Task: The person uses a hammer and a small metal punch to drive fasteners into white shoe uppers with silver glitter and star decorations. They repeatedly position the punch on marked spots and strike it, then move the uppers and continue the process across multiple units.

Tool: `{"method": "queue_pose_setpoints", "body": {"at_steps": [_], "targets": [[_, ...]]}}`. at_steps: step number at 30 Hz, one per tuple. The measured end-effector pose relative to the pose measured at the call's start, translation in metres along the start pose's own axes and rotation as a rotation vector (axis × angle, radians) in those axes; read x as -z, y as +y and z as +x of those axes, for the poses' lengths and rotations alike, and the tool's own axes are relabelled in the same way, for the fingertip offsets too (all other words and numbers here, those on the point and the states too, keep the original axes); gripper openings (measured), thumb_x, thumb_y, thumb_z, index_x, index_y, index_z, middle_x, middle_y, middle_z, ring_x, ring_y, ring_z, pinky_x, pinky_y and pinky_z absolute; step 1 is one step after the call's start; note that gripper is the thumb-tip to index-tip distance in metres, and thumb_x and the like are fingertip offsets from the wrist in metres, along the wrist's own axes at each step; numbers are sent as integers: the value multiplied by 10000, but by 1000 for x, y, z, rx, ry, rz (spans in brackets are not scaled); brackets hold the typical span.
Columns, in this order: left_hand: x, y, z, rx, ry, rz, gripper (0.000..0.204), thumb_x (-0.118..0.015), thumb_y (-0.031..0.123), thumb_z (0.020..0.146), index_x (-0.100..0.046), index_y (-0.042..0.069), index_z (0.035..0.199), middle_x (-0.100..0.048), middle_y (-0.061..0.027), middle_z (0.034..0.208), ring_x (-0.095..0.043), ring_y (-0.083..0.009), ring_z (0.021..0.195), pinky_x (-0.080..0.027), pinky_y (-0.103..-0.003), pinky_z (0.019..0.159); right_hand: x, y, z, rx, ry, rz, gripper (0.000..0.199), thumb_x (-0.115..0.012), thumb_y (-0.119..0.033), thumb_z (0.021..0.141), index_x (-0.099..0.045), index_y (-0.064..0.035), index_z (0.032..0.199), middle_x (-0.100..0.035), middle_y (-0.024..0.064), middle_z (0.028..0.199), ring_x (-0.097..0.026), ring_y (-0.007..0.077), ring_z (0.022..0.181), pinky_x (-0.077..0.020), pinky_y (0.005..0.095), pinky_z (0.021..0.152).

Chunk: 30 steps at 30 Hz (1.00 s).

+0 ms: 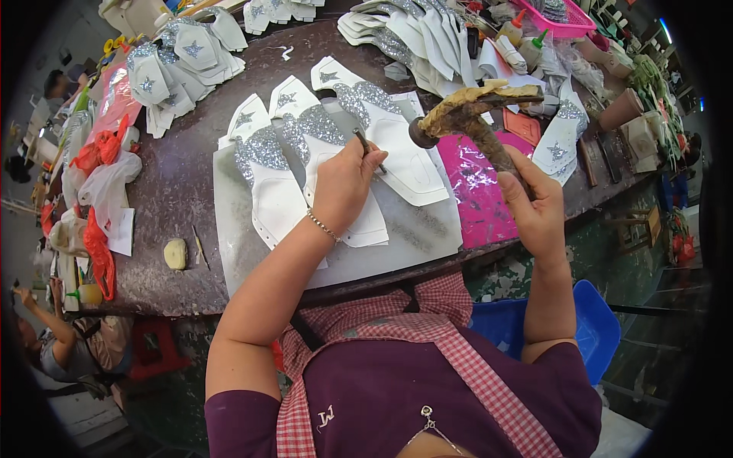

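Observation:
My left hand (345, 183) pinches a short dark metal punch (360, 138), slanted over the white pieces. Its tip is near the right-hand shoe upper piece (408, 164), white with silver glitter and a star; whether it touches I cannot tell. Two similar pieces, a left one (271, 191) and a middle one (305, 126), lie beside it, the middle one partly under my wrist. All rest on a pale board (424, 244). My right hand (538, 202) is closed round the handle of a hammer (462, 107), its head wrapped in worn yellowish tape and raised above the board's right side.
Stacks of glittery white pieces lie at the back left (191, 61) and back centre (420, 42). A bright pink sheet (485, 191) borders the board. Glue bottles (532, 49) and a pink basket (565, 23) stand back right. At left are red plastic bags (99, 237) and a yellowish lump (175, 254).

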<state>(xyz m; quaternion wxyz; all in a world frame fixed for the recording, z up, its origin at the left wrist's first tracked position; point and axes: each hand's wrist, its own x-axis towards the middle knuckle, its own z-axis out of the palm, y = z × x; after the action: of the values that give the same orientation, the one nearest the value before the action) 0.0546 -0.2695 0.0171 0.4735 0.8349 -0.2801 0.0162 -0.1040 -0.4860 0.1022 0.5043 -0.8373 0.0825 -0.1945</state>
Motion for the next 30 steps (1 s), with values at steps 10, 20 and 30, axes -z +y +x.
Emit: {"method": "queue_pose_setpoints", "body": {"at_steps": [10, 20, 30], "targets": [[2, -1, -1, -68, -85, -26, 144, -667, 155, 926, -623, 19, 940, -699, -148, 814, -699, -257, 723, -527, -328, 657, 15, -44, 16, 260, 128, 548, 346, -609, -122, 981, -582, 15, 1298, -604, 8, 762, -467, 44, 591, -378, 189, 522], [-3, 3, 0, -172, -49, 108, 184, -610, 179, 958, -522, 23, 915, -688, -142, 855, -677, -325, 711, -521, -395, 614, 3, -32, 16, 211, -111, -411, 398, -622, -107, 956, -562, 42, 1320, -595, -8, 745, -405, 14, 646, -319, 177, 569], [-7, 7, -7, -131, -41, 44, 209, -621, 198, 960, -562, 7, 898, -692, -149, 810, -682, -317, 685, -516, -385, 603, 11, -1, -16, -70, 32, 51, 378, -640, -172, 972, -596, 36, 1285, -566, -51, 795, -448, 32, 696, -367, 197, 604]]}}
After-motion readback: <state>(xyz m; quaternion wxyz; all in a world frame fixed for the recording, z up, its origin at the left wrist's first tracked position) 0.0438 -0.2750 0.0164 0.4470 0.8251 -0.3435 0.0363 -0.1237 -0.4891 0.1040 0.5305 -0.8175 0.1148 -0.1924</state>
